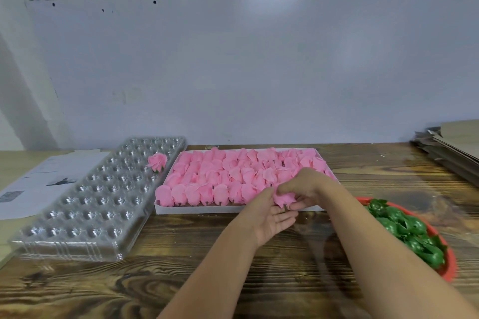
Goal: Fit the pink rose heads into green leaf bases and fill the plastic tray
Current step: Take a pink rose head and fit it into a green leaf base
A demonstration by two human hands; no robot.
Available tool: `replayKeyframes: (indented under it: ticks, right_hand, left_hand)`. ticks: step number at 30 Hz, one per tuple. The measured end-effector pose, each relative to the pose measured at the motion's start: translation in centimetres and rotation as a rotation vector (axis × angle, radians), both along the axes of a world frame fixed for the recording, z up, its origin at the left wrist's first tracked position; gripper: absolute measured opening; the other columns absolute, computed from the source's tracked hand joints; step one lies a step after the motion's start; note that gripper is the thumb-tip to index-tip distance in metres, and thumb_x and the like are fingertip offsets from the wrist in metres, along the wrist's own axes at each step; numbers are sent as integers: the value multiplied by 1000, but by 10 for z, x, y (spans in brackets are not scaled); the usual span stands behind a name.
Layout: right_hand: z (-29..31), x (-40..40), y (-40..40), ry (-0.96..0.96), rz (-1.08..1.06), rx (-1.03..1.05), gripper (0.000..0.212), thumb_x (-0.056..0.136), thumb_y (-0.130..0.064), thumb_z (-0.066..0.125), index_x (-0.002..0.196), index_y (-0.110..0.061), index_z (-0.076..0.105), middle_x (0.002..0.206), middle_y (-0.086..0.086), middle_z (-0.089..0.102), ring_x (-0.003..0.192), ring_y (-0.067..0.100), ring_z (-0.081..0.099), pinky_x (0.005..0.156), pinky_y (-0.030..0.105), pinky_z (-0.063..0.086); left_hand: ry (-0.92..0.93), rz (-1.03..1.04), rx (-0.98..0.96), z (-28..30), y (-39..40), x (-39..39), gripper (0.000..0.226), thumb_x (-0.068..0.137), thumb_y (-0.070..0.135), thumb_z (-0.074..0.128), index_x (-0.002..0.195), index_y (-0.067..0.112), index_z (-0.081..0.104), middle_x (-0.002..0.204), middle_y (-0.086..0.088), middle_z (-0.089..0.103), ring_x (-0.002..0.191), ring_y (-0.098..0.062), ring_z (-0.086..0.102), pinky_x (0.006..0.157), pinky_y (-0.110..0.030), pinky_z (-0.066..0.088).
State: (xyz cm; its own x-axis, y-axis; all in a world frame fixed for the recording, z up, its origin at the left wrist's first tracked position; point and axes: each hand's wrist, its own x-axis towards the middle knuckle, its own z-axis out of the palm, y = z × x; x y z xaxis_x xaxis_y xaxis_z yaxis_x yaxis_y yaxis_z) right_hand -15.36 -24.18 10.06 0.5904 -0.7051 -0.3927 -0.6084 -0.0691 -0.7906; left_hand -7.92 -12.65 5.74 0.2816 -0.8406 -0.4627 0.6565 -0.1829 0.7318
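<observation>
Over the white box's [233, 208] near edge, the right hand [302, 186] pinches a pink rose head [283, 199]. Beneath it the left hand [272, 220] lies palm-up, fingers relaxed, touching the rose's underside.

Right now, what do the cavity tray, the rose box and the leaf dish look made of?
Cavity tray: thin clear moulded plastic, glossy; glints on every cup.
Rose box: white card or foam board, matt; flat plain wall, can't tell which.
Leaf dish: red plastic, probably; smooth coloured rim.

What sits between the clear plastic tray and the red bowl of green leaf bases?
In the head view, the white box of pink rose heads and both hands, left and right, lie between them.
</observation>
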Motion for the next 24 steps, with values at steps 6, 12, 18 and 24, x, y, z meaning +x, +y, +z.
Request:
replayKeyframes:
  ticks: [6, 12, 18, 24]
  right_hand:
    - [13, -3, 13, 0, 137, -13, 23, 82, -12, 77, 92, 3, 63, 87, 16, 63, 57, 16, 66, 74, 27, 62]
    - [8, -6, 34, -132, 150, -145, 23, 75, -14, 79, 88, -8, 61, 73, 6, 67, 65, 20, 70, 81, 41, 62]
    - [-9, -15, 61, -330, 147, -292, 47, 68, -27, 84, 108, -33, 60, 101, -8, 65, 88, 8, 66, 73, 23, 54]
    - [-29, -20, 85, -476, -8, -420, 32, 75, -17, 80, 92, -33, 58, 87, -9, 66, 76, -4, 63, 60, 10, 50]
  left_hand:
    - [32, 41, -44, 1, 2, 4, 32, 106, 40, 51, 119, 12, 60, 111, -18, 76, 99, -26, 76, 85, -37, 61]
    - [171, 132, -160, 5, 11, 6, 24, 101, 23, 62, 118, 7, 56, 125, -25, 67, 105, -34, 74, 87, -44, 62]
    - [206, 210, -241, 2, 22, 9, 25, 106, 27, 54, 119, 6, 56, 114, -23, 74, 101, -31, 75, 81, -42, 64]
    - [185, 299, -224, 1, 26, 10, 44, 103, 39, 55, 126, 2, 62, 113, -23, 73, 93, -30, 76, 83, -44, 62]
